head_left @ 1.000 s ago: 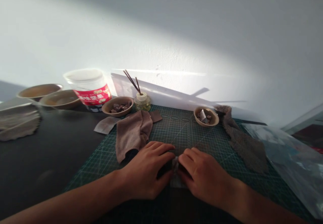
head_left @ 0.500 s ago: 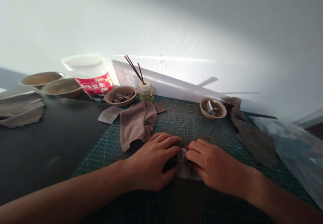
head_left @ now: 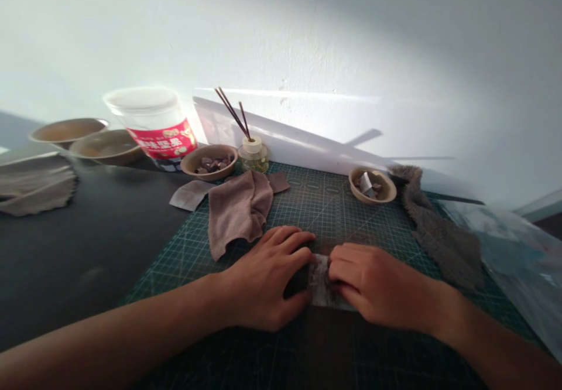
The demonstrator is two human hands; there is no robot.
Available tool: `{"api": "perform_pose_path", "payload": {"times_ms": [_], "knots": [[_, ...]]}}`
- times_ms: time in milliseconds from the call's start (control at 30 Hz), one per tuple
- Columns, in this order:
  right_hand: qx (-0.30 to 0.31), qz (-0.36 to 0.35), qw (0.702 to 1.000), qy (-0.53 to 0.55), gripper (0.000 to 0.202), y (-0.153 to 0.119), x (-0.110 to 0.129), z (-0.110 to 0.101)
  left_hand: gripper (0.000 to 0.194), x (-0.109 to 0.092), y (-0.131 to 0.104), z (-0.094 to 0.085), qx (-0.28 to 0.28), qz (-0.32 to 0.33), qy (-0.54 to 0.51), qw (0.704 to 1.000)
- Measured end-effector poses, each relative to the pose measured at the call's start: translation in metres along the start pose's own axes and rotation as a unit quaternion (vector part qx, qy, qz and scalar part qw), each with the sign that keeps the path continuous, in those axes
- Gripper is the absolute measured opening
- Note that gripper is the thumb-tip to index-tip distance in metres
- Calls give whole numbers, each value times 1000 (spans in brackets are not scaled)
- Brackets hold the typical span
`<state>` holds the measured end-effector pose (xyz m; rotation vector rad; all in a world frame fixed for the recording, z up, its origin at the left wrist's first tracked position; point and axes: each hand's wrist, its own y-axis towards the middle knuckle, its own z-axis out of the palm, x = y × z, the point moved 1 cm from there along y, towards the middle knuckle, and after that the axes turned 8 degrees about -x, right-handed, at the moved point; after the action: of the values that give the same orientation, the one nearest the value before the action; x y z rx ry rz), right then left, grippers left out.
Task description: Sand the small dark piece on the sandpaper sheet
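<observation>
On the green cutting mat (head_left: 307, 214) lies a small grey-white sheet (head_left: 320, 284), which looks like worn sandpaper. My left hand (head_left: 274, 279) rests at the sheet's left side, fingers stretched out and thumb apart, their tips touching its edge. Over the right part of the sheet, my right hand (head_left: 373, 281) is closed with its fingertips pinched together and turned down. Whatever sits between those fingertips is hidden. Just beyond my left hand is a crumpled brown cloth (head_left: 239, 211).
Bowls with stone-like pieces stand at back left (head_left: 209, 163) and back right (head_left: 373, 185). Nearby are a reed diffuser (head_left: 253, 154), a red-labelled tub (head_left: 162, 138), two more bowls (head_left: 68, 129) (head_left: 108, 147), a fuzzy grey cloth (head_left: 445, 238) and a grey cloth (head_left: 37, 185).
My right hand has shifted slightly right along the sheet, so more of its surface shows between the hands. My left hand stays nearly in place.
</observation>
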<state>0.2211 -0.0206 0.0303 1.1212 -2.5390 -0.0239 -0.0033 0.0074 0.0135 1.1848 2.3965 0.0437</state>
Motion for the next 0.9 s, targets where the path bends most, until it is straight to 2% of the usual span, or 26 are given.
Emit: {"api": "perform_pose_path", "payload": {"times_ms": [67,233,400,667,900], "knots": [[4,-15,1000,6,14,0,4,2,46,0,0,0,-3,1,-4,1000],[-25,43,998,-40,14,0,2,4,44,-1,-1,1,-11,-3,-4,1000],[9,-15,1000,13,15,-2,7,2,46,-1,-2,1,-8,-9,-1,1000],[5,-12,999,31,15,-2,10,6,50,-1,-3,2,-4,-9,2,1000],[2,-17,1000,17,18,-1,11,5,47,0,-4,6,-29,0,10,1000]]}}
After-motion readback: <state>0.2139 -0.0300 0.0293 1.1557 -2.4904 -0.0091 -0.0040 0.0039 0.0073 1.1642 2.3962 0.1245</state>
